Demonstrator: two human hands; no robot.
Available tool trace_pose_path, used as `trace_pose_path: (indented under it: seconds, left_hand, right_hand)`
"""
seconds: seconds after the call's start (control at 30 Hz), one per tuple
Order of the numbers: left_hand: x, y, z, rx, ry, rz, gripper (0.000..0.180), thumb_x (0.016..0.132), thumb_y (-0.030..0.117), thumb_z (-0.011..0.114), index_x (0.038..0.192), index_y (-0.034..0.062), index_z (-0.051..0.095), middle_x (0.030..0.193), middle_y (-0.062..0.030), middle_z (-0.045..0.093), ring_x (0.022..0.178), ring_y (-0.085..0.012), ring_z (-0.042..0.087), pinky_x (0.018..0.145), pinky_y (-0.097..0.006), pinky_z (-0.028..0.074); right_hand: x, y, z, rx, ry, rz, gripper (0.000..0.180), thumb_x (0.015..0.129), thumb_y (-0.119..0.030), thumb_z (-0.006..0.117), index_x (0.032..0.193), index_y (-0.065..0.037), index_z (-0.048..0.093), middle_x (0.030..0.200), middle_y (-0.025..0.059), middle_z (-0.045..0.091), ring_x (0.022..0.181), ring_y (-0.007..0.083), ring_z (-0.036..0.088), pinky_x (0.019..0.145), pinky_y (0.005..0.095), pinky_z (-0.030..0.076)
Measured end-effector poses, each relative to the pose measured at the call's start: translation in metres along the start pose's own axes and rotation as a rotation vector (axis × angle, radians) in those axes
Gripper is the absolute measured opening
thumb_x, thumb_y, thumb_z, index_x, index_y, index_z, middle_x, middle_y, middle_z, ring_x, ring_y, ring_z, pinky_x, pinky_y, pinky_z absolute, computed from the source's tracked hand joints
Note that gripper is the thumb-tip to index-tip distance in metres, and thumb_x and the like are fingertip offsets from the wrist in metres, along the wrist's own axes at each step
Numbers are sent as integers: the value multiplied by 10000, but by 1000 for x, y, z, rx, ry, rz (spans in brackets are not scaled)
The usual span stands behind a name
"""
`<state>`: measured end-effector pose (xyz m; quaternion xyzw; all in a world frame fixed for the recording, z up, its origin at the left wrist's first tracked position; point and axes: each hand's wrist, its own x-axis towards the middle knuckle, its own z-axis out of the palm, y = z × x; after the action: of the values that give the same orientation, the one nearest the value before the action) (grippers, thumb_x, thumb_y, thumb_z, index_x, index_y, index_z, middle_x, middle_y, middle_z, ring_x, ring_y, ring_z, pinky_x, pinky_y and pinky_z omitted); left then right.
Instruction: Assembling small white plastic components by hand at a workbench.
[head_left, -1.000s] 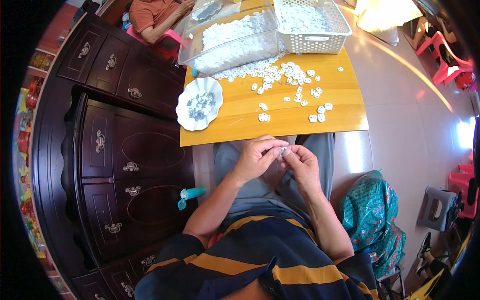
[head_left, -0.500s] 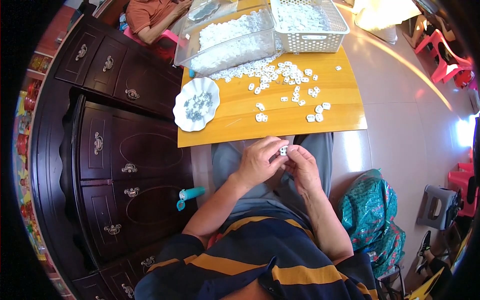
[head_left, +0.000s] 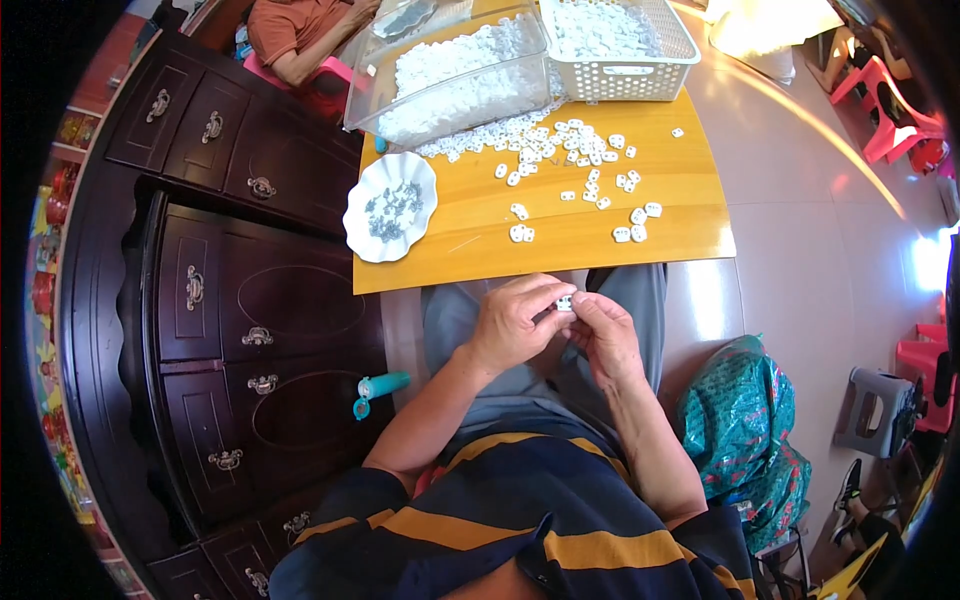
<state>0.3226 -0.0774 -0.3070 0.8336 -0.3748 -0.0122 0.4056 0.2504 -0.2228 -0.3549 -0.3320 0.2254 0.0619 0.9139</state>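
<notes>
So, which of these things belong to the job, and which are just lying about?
Likely part of the job:
- small black-marked white piece, held between left hand and right hand
- similar loose pieces
- scalloped white dish of dark bits
- clear bin and perforated basket of white pieces

Apparently just about:
- green patterned bag
- grey stool
- dark wooden cabinet

Yellow wood tbl (head_left: 462, 205) w/ white pcs (head_left: 638, 233), scalloped dish (head_left: 385, 168), clear bin (head_left: 372, 100) & perforated basket (head_left: 625, 88).
</notes>
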Motion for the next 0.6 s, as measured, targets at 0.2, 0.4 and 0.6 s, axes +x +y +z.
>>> trace_pose_path:
  seconds: [0.2, 0.4, 0.6]
  left_hand:
    - [5, 3, 5, 17, 27, 46, 302, 765, 13, 782, 1058, 1, 709, 990, -138, 723, 881, -297, 710, 770, -351, 573]
    - [6, -5, 13, 10, 67, 99, 281, 780, 4, 770, 1054, 1, 705, 978, -142, 720, 875, -302, 709, 758, -357, 571]
    - [6, -8, 16, -40, 85, 65, 245, 810, 25, 757, 1048, 5, 701, 972, -136, 710, 865, -307, 700, 751, -359, 566]
  right_hand:
    - [-1, 3, -2, -1, 54, -105, 179, 970, -187, 673, 1001, -20, 728, 815, 16, 696, 720, 81, 604, 679, 222, 474]
    - [1, 4, -1, -12, 90, -148, 161, 970, -162, 668, 992, -16, 732, 813, 10, 694, 708, 73, 584, 668, 223, 458]
    - [3, 3, 0, -80, 99, -172, 157, 989, -170, 653, 990, -25, 714, 834, -2, 678, 725, 68, 574, 683, 213, 450]
